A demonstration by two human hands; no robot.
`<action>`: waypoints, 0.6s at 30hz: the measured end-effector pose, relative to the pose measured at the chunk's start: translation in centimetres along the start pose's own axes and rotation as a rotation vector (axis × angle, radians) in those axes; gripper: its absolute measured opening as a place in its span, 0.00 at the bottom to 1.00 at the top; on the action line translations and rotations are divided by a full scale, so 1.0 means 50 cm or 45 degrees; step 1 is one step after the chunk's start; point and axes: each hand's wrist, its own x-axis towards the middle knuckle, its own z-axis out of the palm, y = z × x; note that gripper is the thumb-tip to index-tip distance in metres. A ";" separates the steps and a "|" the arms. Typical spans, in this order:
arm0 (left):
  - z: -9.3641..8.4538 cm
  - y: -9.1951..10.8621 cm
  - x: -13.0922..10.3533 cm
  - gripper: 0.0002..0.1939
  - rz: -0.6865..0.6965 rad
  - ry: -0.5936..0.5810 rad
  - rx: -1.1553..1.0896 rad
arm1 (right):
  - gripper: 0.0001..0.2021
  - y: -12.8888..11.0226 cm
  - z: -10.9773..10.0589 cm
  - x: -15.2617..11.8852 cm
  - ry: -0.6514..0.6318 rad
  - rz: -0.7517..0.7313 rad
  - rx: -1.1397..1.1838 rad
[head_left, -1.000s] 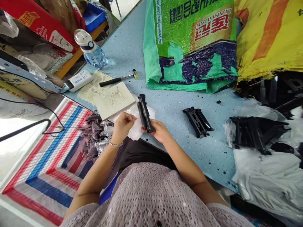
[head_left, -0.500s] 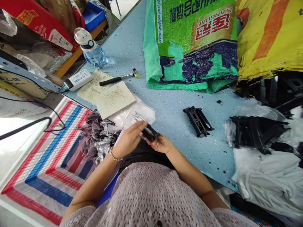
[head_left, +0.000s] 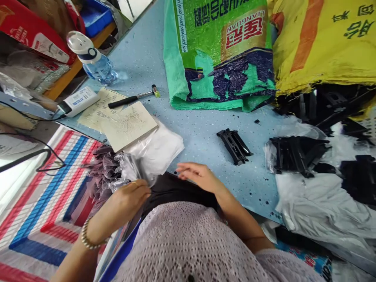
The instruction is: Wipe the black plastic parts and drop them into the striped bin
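My left hand (head_left: 129, 196) pinches a blurred clear bag (head_left: 140, 169) beside the stack of white bags (head_left: 164, 145) at the table's near edge; I can't make out what is inside. My right hand (head_left: 198, 176) is open, with nothing in it, near that edge. A black part (head_left: 234, 146) lies on the blue table (head_left: 199, 129), right of the white bags.

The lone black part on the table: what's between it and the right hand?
Just speckled blue tabletop between the right hand and the black part, in the head view.
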 end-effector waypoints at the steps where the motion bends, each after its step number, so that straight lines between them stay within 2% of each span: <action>1: -0.003 -0.032 -0.020 0.13 -0.084 -0.009 -0.021 | 0.20 -0.002 -0.034 -0.010 0.166 -0.032 -0.102; 4: 0.001 -0.126 -0.058 0.13 -0.361 0.064 -0.039 | 0.17 0.002 -0.140 -0.038 0.677 -0.130 -0.488; 6: 0.011 -0.171 -0.065 0.15 -0.507 0.131 -0.033 | 0.17 0.015 -0.185 -0.042 0.850 -0.163 -0.679; 8: 0.020 -0.203 -0.065 0.17 -0.612 0.167 -0.045 | 0.17 0.033 -0.200 -0.034 0.825 -0.155 -0.757; 12: 0.026 -0.255 -0.086 0.18 -0.813 0.188 -0.091 | 0.17 0.057 -0.181 -0.017 0.702 -0.141 -0.742; 15: 0.035 -0.299 -0.117 0.17 -0.972 0.178 -0.154 | 0.18 0.063 -0.183 -0.022 0.774 -0.157 -0.724; 18: 0.061 -0.354 -0.122 0.13 -1.087 0.178 -0.148 | 0.18 0.063 -0.203 -0.036 0.871 -0.160 -0.770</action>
